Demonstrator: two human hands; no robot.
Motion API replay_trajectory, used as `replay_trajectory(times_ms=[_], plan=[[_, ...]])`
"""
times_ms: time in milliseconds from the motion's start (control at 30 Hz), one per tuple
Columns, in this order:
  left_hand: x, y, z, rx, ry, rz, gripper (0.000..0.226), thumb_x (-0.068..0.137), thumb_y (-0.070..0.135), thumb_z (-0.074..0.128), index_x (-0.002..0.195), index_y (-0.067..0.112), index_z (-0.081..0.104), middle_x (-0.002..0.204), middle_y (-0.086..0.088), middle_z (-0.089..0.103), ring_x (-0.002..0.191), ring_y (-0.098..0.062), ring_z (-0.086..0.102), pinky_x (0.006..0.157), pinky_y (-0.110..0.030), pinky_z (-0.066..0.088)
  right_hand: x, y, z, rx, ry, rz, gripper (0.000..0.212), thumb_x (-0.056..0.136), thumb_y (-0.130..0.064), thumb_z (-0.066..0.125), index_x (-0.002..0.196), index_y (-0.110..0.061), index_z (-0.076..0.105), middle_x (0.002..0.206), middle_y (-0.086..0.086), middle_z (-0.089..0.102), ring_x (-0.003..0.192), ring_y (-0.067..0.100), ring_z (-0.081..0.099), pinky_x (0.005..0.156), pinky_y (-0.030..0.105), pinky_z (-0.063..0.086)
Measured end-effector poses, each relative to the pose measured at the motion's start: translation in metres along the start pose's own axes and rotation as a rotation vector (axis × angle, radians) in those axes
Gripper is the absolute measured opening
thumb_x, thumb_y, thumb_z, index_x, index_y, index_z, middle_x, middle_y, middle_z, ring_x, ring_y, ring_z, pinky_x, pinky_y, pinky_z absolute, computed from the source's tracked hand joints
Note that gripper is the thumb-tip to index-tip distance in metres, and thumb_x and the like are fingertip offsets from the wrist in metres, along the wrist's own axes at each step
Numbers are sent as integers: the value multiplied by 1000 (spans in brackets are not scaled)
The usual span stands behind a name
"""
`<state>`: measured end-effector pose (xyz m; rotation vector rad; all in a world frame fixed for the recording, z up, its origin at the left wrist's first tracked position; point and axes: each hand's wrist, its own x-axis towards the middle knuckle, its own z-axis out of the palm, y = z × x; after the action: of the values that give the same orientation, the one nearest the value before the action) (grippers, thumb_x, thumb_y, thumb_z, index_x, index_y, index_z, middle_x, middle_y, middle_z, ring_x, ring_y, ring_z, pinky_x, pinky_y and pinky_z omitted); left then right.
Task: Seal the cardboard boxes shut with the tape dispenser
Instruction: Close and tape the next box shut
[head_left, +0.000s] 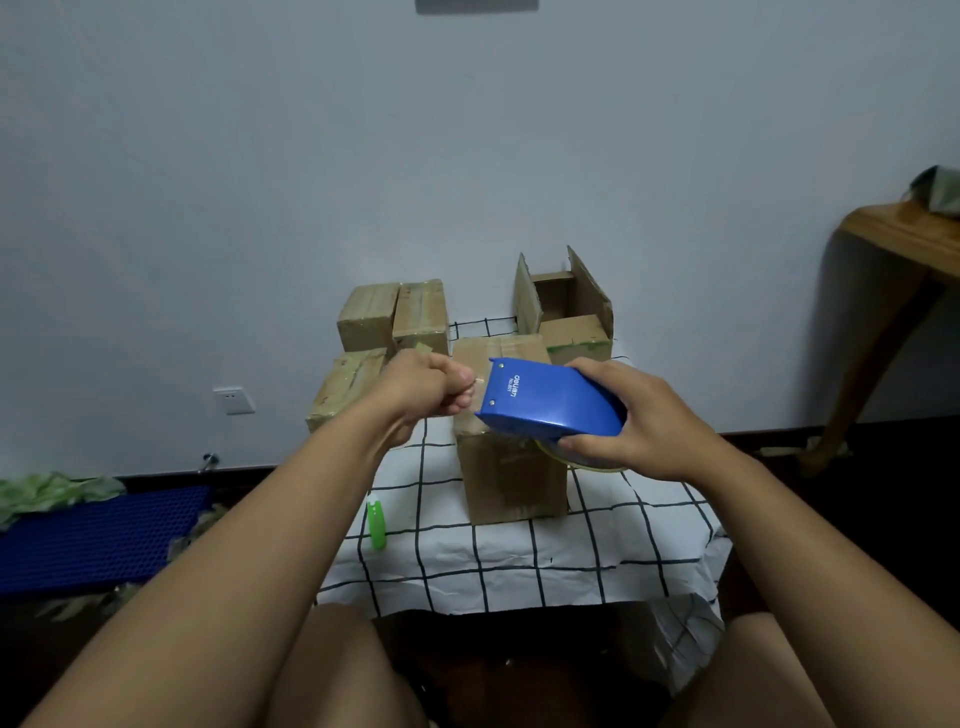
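tape dispenser (553, 402) gripped in right hand (644, 421)

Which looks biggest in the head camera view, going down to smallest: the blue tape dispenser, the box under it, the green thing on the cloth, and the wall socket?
1. The cardboard box, standing on the checked cloth.
2. The blue tape dispenser; held nearer the camera, so it may look larger than it is.
3 and 4. The green object and the wall socket look alike; too close to rank.
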<state>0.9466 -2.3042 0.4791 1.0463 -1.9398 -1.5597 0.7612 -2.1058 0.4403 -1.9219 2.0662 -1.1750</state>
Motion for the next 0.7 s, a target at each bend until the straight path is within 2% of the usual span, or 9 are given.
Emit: replay_trajectory(times_ms=[100, 200, 333, 467, 567, 700], plan=[[6, -3, -21, 36, 141, 16, 9, 93, 3, 62, 87, 0, 68, 70, -9, 67, 54, -10, 61, 54, -20, 53, -3, 6, -17, -58, -7, 16, 61, 70, -62, 72, 124, -43, 52, 107, -19, 58, 97, 7, 59, 82, 38, 53], [6, -6, -30, 27, 153, 2, 11, 93, 2, 62, 82, 1, 67, 71, -9, 67, 50, -7, 60, 53, -19, 54, -4, 8, -32, -118, -46, 32, 59, 68, -63, 69, 121, -43, 52, 104, -22, 58, 96, 3, 57, 81, 34, 53], [-1, -14, -10, 3, 173, 1, 4, 90, 0, 66, 87, 1, 63, 72, -11, 65, 52, -10, 59, 51, -19, 53, 8, 6, -50, -256, -137, 39, 57, 69, -61, 64, 114, -27, 60, 98, -7, 61, 88, 9, 55, 79, 41, 52], [-7, -27, 8, -85, 201, -18, 16, 92, 0, 62, 78, 8, 58, 73, -10, 66, 55, -13, 60, 52, -21, 50, 18, 5, -64, -392, -183, 88, 65, 66, -59, 60, 122, -25, 60, 100, -1, 58, 90, 16, 53, 81, 41, 50], [-11, -33, 16, -127, 239, -43, 21, 92, 5, 63, 75, 15, 56, 80, -6, 69, 65, -15, 62, 59, -27, 49, 21, 2, -65, -432, -189, 99, 73, 60, -65, 55, 122, -26, 60, 98, -5, 56, 89, 16, 53, 80, 41, 52], [-16, -33, 19, -123, 283, -56, 20, 90, 10, 68, 74, 15, 57, 82, -3, 65, 69, -16, 55, 66, -30, 51, 22, 2, -64, -480, -206, 89, 76, 54, -73, 55, 116, -27, 60, 91, -15, 51, 87, 11, 50, 76, 37, 52]])
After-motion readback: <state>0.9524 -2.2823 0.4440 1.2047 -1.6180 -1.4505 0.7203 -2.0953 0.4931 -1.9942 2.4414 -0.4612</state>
